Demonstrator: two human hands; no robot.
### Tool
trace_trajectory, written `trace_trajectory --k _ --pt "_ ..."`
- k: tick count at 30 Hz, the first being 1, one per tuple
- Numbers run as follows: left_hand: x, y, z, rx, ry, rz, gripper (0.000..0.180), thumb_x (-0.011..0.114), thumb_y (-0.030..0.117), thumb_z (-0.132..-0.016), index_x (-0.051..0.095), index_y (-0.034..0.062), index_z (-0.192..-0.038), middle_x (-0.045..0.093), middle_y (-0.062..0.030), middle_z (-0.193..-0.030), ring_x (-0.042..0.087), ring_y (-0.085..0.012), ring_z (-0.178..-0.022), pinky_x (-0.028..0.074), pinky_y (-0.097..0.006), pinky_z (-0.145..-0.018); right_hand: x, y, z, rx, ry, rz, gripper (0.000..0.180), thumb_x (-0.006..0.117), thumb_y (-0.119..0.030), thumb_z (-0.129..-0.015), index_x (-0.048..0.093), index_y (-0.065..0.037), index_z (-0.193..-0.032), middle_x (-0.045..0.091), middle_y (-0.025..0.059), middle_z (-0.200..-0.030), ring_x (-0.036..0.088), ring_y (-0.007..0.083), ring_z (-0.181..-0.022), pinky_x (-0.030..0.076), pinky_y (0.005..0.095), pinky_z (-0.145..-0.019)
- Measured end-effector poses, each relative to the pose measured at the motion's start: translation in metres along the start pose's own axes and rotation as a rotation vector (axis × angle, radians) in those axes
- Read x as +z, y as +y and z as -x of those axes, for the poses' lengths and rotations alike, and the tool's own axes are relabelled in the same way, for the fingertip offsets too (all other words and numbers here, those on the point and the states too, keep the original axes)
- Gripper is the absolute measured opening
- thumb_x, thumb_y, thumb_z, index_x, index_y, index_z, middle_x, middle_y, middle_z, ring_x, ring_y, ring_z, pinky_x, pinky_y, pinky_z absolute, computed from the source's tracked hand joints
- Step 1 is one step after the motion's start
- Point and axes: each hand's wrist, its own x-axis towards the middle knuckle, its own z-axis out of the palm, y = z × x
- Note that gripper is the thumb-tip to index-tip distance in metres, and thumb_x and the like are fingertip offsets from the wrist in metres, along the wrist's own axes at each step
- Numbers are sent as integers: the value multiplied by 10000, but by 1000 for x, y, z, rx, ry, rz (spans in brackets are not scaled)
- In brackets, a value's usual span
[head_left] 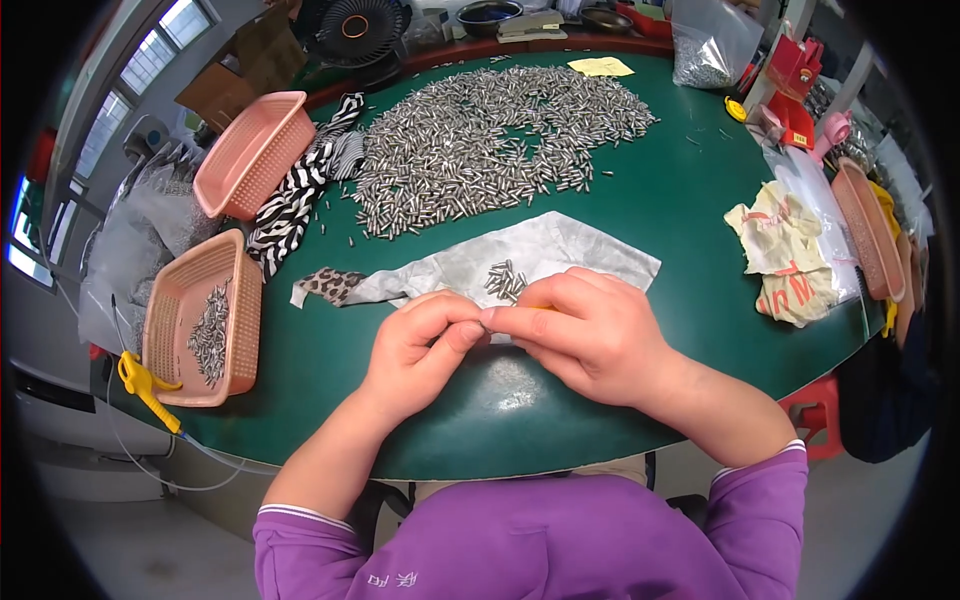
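Observation:
Over the near part of the green table, my left hand [418,350] and my right hand [600,335] meet, thumbs and fingers pinched closely together. Whatever sits between the fingertips is small and mostly hidden; I cannot make out its kind. A bit of yellow-orange shows at my right index finger. Just beyond the hands, a small heap of short silvery metal pins [506,281] lies on a grey-white cloth [570,245]. A leopard-print scrap [333,286] lies at the cloth's left end. Farther back spreads a large pile of similar metal pins [450,160].
At left stand two pink baskets, the nearer basket [250,330] holding metal pieces, the farther basket [255,150] tilted on zebra-striped fabric [290,205]. A yellow air gun [145,385] hangs by the table edge. Crumpled cloth [780,240] lies right; a fan [355,35] stands behind.

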Motion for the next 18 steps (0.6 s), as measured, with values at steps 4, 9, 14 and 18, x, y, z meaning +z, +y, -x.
trace_trajectory --k 4,9,14,18 --pt "-1 -1 0 18 -31 38 70 598 72 -931 640 19 -915 654 -67 -849 614 -174 -777 496 -293 -727 -1 2 -2 -13 47 87 353 709 -41 -745 702 -138 -1085 653 34 -863 647 209 -750 516 324 -620" --pt "1 -1 0 -19 27 150 83 587 76 -948 643 23 -919 649 -48 -858 615 -153 -792 496 -286 -731 3 0 -1 44 65 -56 336 708 -32 -755 708 -130 -1076 663 42 -868 657 213 -762 525 322 -638" --pt "1 -3 0 8 30 119 70 603 79 -938 643 24 -922 650 -51 -859 616 -154 -798 494 -286 -734 6 0 0 35 71 -67 245 687 -126 -823 684 -155 -1066 622 19 -838 635 209 -749 515 326 -625" --pt "1 -4 0 3 30 111 65 606 78 -936 642 27 -920 649 -52 -857 615 -157 -795 493 -290 -735 7 1 1 33 66 -61 238 686 -131 -827 683 -155 -1063 621 20 -836 637 208 -751 516 329 -623"
